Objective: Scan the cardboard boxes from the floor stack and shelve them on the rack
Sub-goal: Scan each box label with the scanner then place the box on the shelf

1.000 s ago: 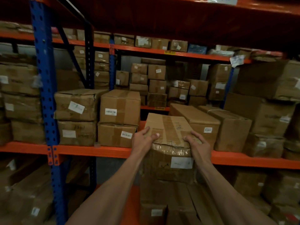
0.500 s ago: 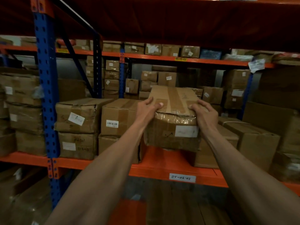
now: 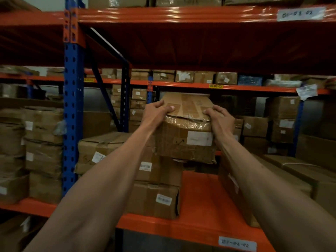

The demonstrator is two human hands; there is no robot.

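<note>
At the centre of the frame we hold the cardboard box (image 3: 187, 131) up off the orange shelf (image 3: 201, 195), our left hand (image 3: 156, 113) and right hand (image 3: 221, 120) gripping its near top corners, the fingers (image 3: 168, 108) of both curled over the taped top edge and clamped on the cardboard. To shelve it well, we judge that we should keep it level, carry it over the bare gap between the two stacked boxes (image 3: 154, 186) at lower centre-left and the long box (image 3: 234, 186) to the right, lower it flat, and leave its white label (image 3: 199, 138) facing out; the top seam looks torn, so we should not squeeze there. That label's writing is too blurred to read. A rack tag (image 3: 301, 14) at upper right reads roughly "01-03-02", a yellow tag (image 3: 215, 86) behind reads "00-03-02", and the bottom tag (image 3: 237, 244) is unclear.
</note>
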